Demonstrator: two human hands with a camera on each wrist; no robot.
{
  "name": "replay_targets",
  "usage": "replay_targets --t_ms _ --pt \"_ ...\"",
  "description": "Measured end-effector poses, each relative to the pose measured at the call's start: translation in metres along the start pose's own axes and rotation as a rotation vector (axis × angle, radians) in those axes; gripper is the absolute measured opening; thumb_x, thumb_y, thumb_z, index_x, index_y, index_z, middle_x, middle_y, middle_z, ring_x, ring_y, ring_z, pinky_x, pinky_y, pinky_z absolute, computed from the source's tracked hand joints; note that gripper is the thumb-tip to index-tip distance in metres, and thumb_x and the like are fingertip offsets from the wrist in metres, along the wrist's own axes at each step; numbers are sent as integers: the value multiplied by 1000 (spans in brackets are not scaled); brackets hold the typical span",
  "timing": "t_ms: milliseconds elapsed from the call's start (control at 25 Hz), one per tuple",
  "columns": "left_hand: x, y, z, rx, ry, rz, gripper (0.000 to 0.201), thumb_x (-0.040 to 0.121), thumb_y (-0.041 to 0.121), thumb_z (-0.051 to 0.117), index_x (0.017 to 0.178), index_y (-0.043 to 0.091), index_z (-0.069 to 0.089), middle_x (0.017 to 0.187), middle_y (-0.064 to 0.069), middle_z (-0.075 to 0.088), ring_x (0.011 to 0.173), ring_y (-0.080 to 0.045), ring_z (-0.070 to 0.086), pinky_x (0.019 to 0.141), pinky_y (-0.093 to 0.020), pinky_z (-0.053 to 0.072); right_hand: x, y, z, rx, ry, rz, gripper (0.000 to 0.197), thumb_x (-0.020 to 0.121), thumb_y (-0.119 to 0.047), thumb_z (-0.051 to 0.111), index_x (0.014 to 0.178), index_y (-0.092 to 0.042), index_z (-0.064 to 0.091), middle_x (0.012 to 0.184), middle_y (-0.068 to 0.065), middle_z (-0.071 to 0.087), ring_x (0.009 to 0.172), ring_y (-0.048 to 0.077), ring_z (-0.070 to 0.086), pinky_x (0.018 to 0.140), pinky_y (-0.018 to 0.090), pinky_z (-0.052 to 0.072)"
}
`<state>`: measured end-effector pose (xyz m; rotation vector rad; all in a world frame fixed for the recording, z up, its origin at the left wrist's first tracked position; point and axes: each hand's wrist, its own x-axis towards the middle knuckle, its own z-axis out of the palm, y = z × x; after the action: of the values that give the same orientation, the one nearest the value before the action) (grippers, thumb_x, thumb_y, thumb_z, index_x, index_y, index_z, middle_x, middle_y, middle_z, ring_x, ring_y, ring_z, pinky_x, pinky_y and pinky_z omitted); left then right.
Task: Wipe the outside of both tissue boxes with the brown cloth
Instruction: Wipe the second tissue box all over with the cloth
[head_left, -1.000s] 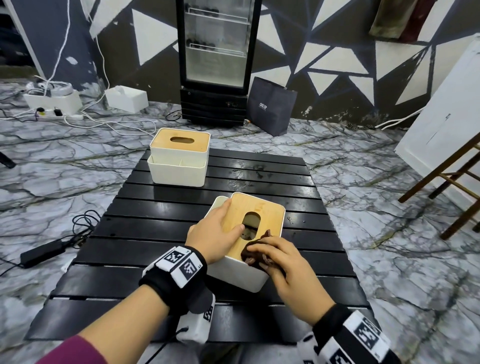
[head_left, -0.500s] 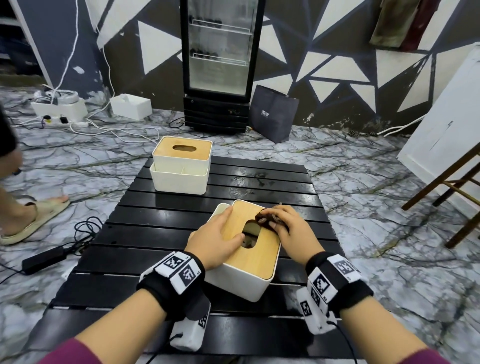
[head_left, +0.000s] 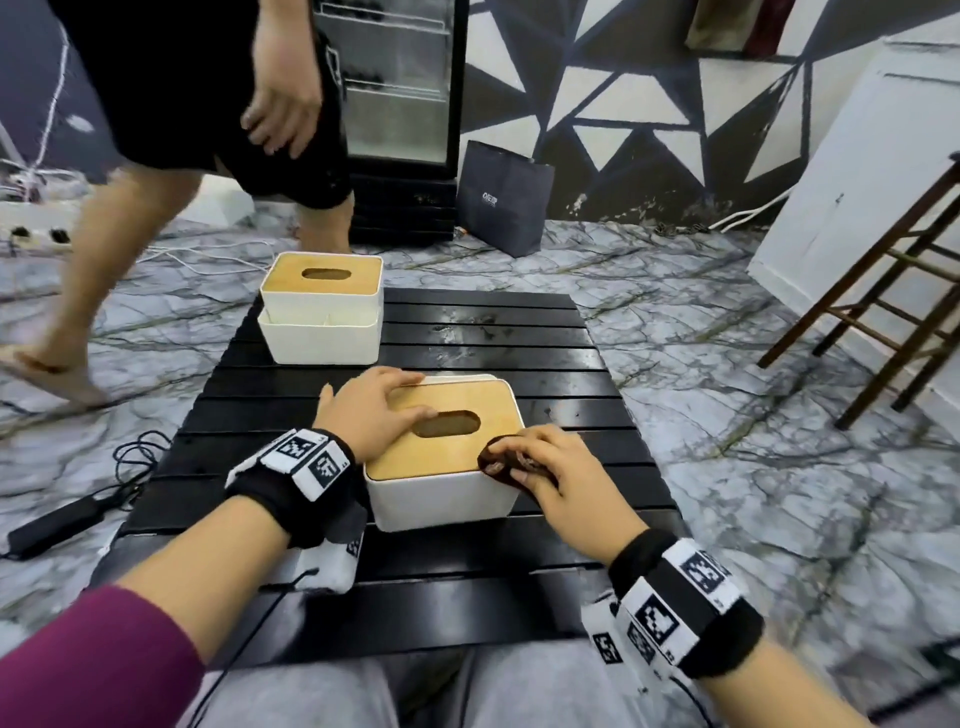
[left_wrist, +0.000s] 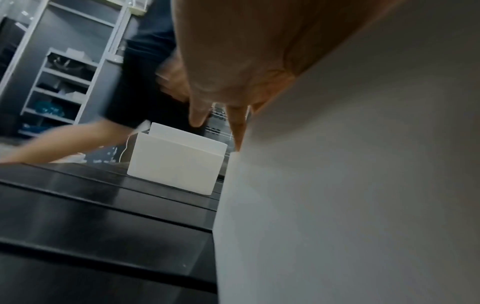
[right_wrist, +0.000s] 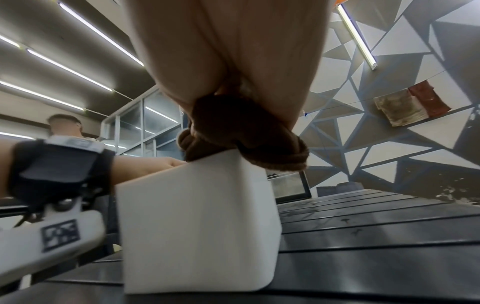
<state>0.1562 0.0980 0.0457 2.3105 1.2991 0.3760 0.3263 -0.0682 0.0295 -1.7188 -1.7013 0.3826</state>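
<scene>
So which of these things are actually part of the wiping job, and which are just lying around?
Part of the job:
near tissue box
far tissue box
brown cloth
left hand
right hand

Just lying about:
dark bag
wooden stool
glass-door fridge

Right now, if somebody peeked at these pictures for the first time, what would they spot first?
Probably the two hands on the near tissue box in the middle of the black slatted table: the left hand rests on its wooden lid, and the right hand presses a bunched brown cloth on the lid's near right corner. Next, the person walking past behind the far tissue box.
</scene>
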Motion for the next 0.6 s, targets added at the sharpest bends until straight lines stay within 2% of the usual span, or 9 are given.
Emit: replay_targets --t_ms 80,200,320,440,480,520,600 --pt "-7 0 1 -10 34 -35 59 80 56 59 134 35 46 146 2 38 134 -22 37 112 -49 26 -10 -8 3 -5 2 7 36 86 -3 54 112 -27 60 106 -4 55 102 15 41 90 -1 21" --pt "-25 -2 8 -79 56 -79 71 81 51 62 142 26 36 150 -8 29 136 -27 33 112 -40 29 -19 -22 2 -26 -51 10 32 87 -6 54 111 -27 61 106 -5 56 103 17 44 92 3 24" --pt "-37 -2 11 -166 16 -106 75 84 43 62 146 18 27 149 -14 30 137 -27 32 111 -33 25 -13 -30 -10 23 -101 5 28 86 -8 55 107 -25 64 104 -8 58 105 18 52 98 25 36" --pt "-36 -1 11 -192 20 -113 71 89 38 57 147 17 24 150 -13 31 137 -27 32 110 -32 25 2 -26 -10 12 -22 2 28 85 -6 56 108 -20 63 108 1 61 107 19 53 100 35 40" --pt "-36 -1 11 -196 21 -124 69 90 37 55 148 18 23 150 -13 31 137 -28 33 110 -32 26 4 -25 -5 -3 -15 6 28 85 -4 56 109 -19 63 110 3 60 108 20 52 101 33 39" --pt "-36 -2 12 -198 21 -134 67 91 36 54 148 19 22 150 -12 32 136 -28 33 109 -32 26 3 -26 3 -10 -16 6 29 85 -3 55 109 -17 62 111 4 60 109 19 51 102 27 36" --pt "-37 -1 14 -203 17 -141 66 92 35 52 148 21 21 150 -12 32 136 -29 33 108 -32 28 -6 -28 16 -8 -6 -10 32 84 2 53 110 -15 62 112 4 58 106 15 48 97 9 28"
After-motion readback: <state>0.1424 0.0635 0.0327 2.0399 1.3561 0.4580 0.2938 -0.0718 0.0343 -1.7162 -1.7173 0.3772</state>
